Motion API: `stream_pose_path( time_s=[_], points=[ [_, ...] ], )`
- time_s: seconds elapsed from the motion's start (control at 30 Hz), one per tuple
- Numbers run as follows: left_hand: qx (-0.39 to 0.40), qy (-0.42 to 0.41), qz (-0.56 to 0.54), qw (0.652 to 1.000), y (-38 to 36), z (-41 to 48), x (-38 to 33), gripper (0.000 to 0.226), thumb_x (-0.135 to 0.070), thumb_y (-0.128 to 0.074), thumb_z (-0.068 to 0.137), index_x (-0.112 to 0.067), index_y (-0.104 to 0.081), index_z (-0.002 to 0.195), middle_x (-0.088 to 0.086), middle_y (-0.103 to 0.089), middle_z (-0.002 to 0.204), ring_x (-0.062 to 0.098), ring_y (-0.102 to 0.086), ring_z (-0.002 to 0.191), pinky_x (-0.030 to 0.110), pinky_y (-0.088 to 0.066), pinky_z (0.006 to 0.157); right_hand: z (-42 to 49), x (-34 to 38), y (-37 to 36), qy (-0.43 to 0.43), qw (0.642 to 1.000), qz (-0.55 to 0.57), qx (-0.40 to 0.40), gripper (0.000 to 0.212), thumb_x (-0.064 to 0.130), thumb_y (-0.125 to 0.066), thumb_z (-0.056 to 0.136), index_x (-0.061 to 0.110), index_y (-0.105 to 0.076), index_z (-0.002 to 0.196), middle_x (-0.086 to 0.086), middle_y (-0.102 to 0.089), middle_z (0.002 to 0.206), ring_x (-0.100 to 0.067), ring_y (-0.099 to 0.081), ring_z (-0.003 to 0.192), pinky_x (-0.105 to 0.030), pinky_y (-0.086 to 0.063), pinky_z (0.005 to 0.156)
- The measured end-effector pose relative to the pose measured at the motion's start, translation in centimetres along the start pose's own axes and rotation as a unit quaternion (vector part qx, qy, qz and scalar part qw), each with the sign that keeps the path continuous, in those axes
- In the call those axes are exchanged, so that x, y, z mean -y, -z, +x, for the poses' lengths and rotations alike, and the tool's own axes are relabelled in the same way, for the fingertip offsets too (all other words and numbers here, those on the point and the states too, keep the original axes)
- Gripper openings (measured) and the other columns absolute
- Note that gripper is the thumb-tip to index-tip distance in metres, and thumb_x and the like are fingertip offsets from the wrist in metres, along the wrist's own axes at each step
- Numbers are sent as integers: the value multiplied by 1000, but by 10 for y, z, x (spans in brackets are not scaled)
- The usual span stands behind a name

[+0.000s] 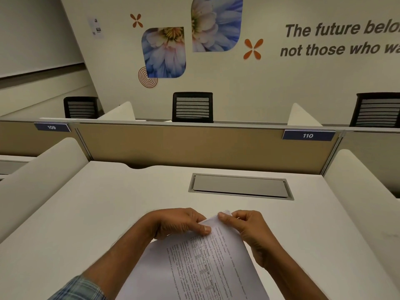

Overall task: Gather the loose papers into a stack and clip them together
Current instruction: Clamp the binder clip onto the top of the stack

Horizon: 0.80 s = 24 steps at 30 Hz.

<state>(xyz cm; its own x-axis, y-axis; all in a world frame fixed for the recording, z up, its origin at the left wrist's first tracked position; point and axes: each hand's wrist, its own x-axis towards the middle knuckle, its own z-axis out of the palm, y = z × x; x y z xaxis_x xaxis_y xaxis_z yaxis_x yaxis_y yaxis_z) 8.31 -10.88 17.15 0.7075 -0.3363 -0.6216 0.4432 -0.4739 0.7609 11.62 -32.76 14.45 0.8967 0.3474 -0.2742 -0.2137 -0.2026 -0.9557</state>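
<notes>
Papers point(207, 263): one gathered stack over the desk's point(91, 204) near edge, long axis running away from the person, far corner pinched by left hand point(179, 223) and right hand point(249, 226); no clip visible.

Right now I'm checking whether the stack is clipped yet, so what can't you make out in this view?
- Clip: none visible in the head view; the fingers of both hands cover the top corner of the papers.
- Lower end of the papers: cut off by the bottom edge.
- Sheet count: edges too close together to count.
- Printed text: too small and blurred to read.
- Wall lettering: cut off at the right edge.
</notes>
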Motion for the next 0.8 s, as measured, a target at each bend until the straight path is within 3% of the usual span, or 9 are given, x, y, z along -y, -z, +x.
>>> stream_pose_path(
  time_s=[0.1,0.27,0.5,0.63,0.8],
  points=[
    [4,-2,12,1000,-3,2,-3,30,-43,-62,98,-22,-74,114,4,-76,114,23,-74,97,40,-58,94,3,-1,-3,6,1000,7,-29,30,27,-75,89,2,-71,75,-14,-75,78,-27,-73,70,-32,-59,67],
    [-21,-22,52,998,-6,5,-3,38,-42,-58,100,-14,-72,123,-1,-75,113,15,-74,95,25,-58,88,6,-3,-6,-1,999,24,-46,22,21,-72,90,8,-69,72,-11,-73,76,-29,-72,70,-34,-60,66],
    [-11,-24,21,999,-3,8,3,38,-39,-61,99,-11,-73,121,10,-75,121,18,-73,99,33,-56,96,3,-2,-5,-43,996,70,-23,35,29,-72,90,-5,-71,83,-21,-75,85,-43,-73,82,-49,-61,81],
    [7,-2,-9,1000,-2,10,7,31,-40,-64,97,-17,-75,113,6,-76,116,24,-73,100,37,-57,97,6,0,1,-54,997,57,-13,48,46,-65,92,1,-67,77,-18,-74,87,-31,-71,84,-40,-58,78],
    [10,25,-52,998,0,9,7,36,-36,-67,96,-9,-73,119,9,-75,117,24,-75,95,36,-60,90,10,4,21,-38,992,120,15,30,28,-67,94,1,-78,99,-19,-75,104,-32,-69,105,-42,-60,90]
  ],
)
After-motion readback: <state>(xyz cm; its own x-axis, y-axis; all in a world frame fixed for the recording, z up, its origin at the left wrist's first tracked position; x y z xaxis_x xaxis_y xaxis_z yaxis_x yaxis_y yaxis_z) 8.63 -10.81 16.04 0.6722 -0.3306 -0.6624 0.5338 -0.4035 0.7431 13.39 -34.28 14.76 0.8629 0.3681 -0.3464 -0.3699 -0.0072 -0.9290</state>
